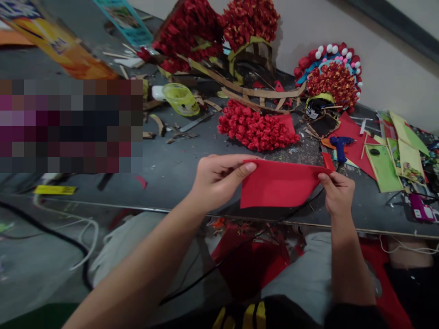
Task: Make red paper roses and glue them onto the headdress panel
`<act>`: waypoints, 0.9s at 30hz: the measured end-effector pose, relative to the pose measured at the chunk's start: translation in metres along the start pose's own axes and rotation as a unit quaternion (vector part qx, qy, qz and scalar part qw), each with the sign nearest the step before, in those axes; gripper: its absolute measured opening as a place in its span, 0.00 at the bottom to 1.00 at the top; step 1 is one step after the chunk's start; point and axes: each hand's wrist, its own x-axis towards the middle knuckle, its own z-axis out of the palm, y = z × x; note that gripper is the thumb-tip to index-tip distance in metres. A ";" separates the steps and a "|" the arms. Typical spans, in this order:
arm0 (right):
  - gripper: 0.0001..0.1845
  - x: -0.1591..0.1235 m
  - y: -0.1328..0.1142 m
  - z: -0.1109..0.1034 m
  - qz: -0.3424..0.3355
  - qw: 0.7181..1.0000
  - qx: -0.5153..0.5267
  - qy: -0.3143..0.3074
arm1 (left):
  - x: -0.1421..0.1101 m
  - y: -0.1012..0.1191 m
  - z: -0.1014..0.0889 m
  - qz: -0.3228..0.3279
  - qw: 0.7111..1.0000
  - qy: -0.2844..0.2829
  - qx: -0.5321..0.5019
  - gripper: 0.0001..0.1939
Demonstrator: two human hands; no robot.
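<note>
A flat piece of red craft sheet (pixel 274 185), perhaps foam or paper, is stretched between my hands above the table's front edge. My left hand (pixel 221 178) pinches its upper left corner, thumb on top. At the upper right corner, my right hand (pixel 338 189) grips it between thumb and fingers, and a small red strip (pixel 328 161) sticks up there. Just beyond the sheet lies a cluster of red paper flowers (pixel 255 128) on a red backing. A blue glue gun (pixel 340 147) rests near my right hand.
Flower-covered pieces (pixel 252 23) and a decorated headdress (pixel 331 82) stand by the wall. A yellow tub (pixel 181 98), a metal blade (pixel 197 122) and cardboard scraps lie on the table. Green panels (pixel 383 169) and a purple device (pixel 420 209) sit at right. A black cable (pixel 206 274) crosses my lap.
</note>
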 end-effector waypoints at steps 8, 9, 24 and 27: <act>0.16 0.002 0.004 -0.004 0.026 1.000 -0.005 0.006 | 0.003 0.006 0.004 -0.051 0.997 -0.030 -0.057 0.15; 0.16 0.002 0.005 -0.004 0.031 0.999 -0.004 0.006 | 0.003 0.006 0.004 -0.051 0.996 -0.033 -0.061 0.16; 0.16 -0.001 0.008 0.005 0.122 0.983 0.109 -0.088 | 0.003 0.003 0.002 -0.044 0.998 0.004 -0.047 0.14; 0.19 -0.001 0.007 0.006 0.117 0.986 0.081 -0.082 | 0.004 0.001 0.002 -0.043 0.998 0.030 -0.033 0.13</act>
